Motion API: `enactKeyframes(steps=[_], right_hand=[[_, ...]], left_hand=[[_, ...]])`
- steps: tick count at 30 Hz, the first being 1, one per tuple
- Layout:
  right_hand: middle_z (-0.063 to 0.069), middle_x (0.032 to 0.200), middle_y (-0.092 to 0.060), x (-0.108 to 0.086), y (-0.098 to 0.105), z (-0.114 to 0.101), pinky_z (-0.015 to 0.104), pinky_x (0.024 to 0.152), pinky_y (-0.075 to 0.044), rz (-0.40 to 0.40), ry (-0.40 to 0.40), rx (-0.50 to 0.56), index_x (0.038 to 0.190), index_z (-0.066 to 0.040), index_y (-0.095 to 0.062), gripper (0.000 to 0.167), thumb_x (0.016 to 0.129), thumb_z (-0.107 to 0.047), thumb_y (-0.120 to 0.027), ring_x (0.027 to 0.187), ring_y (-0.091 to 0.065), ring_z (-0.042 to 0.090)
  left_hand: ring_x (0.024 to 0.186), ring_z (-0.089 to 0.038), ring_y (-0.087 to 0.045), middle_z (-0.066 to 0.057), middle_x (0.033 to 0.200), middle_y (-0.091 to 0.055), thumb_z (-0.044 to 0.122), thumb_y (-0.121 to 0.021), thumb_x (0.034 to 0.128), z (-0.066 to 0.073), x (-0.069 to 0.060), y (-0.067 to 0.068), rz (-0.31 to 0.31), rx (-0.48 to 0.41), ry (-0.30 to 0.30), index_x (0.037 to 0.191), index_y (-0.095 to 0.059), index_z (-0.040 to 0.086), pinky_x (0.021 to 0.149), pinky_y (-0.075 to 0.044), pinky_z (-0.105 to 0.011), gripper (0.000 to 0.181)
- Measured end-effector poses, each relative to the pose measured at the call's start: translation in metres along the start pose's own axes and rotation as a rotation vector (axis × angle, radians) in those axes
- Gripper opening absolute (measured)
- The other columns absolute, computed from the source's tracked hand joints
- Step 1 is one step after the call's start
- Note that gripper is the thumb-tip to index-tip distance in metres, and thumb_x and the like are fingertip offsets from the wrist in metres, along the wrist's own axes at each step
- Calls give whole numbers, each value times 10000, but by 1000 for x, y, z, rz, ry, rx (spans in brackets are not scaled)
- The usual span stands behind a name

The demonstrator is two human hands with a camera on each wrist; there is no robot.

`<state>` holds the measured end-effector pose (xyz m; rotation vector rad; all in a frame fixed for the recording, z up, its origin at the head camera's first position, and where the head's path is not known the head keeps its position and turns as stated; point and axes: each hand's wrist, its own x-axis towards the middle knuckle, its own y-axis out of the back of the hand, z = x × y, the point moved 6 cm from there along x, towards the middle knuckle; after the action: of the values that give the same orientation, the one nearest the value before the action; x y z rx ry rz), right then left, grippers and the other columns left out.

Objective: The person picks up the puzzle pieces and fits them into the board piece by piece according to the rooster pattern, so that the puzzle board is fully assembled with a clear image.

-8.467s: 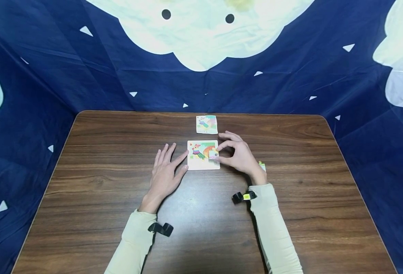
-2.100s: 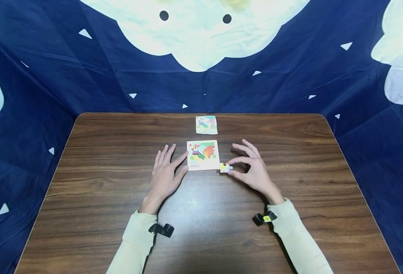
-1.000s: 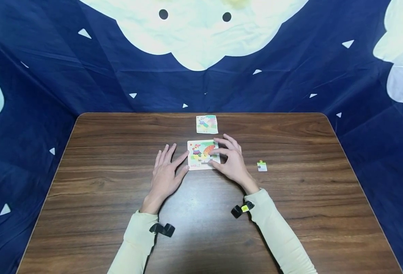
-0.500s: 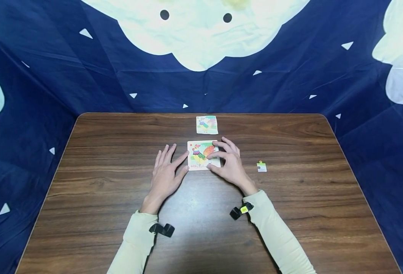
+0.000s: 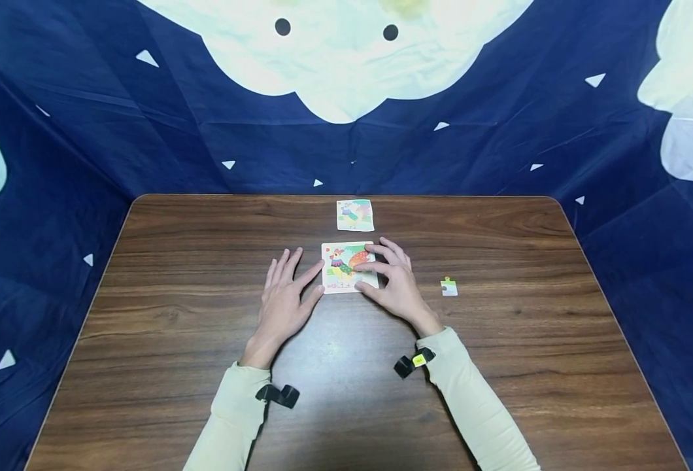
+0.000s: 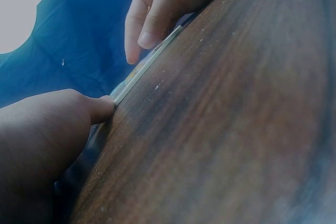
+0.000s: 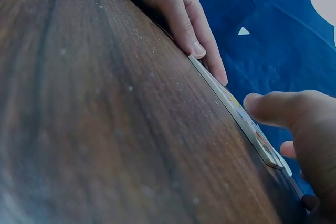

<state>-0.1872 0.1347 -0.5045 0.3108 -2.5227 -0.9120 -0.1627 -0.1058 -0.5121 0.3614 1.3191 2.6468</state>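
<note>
A rooster jigsaw puzzle [image 5: 339, 269] lies flat in its pale square tray in the head view. My left hand [image 5: 283, 302] rests on the table with fingers spread, index finger and thumb touching the tray's left edge. Over the lower right part of the puzzle is my right hand [image 5: 398, 286]; its thumb and index finger are apart, and that corner is partly hidden. In the right wrist view the thumb [image 7: 262, 106] is at the puzzle's surface, with no piece visible between the fingers. One loose green-and-pale puzzle piece [image 5: 450, 288] lies to the right.
A picture card [image 5: 355, 216] with a similar rooster lies behind the puzzle. Wood-grain table [image 5: 176, 392] surrounds everything, with a blue cloth [image 5: 252, 144] hanging beyond its back edge.
My right hand picked up a yellowish puzzle piece at the right, carried it left and set it in the puzzle's bottom part. The left hand has stayed at the tray's edge.
</note>
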Motion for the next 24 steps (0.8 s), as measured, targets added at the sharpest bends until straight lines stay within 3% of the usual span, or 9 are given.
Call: enactKeyframes(steps=[5, 15, 24], right_hand=[[145, 1595, -613, -2, -2, 0, 723, 1295, -211, -23, 30, -48, 1247, -135, -866, 327, 934, -211, -918, 1636, -320, 421], [168, 1530, -661, -2, 0, -3, 740, 1247, -307, 6, 87, -65, 1138, -124, -896, 210, 938, -181, -913, 1582, -408, 442], [163, 1532, -655, -3, -6, -22, 633, 1242, -401, -27, 120, -293, 1189, -114, -877, 282, 1015, -334, -841, 1582, -436, 394]], left_hand=[[1705, -408, -156, -202, 1780, -352, 395, -663, 1086, 0, 1, -1, -5, 3, 3, 1583, -650, 219, 1396, -26, -533, 528], [1703, -416, -162, -209, 1776, -356, 392, -661, 1084, 2, 1, -2, 0, -9, -5, 1575, -660, 220, 1394, -26, -542, 521], [1701, -417, -172, -210, 1774, -360, 389, -665, 1084, 1, 1, 0, 3, -1, -4, 1571, -664, 226, 1396, -29, -538, 513]])
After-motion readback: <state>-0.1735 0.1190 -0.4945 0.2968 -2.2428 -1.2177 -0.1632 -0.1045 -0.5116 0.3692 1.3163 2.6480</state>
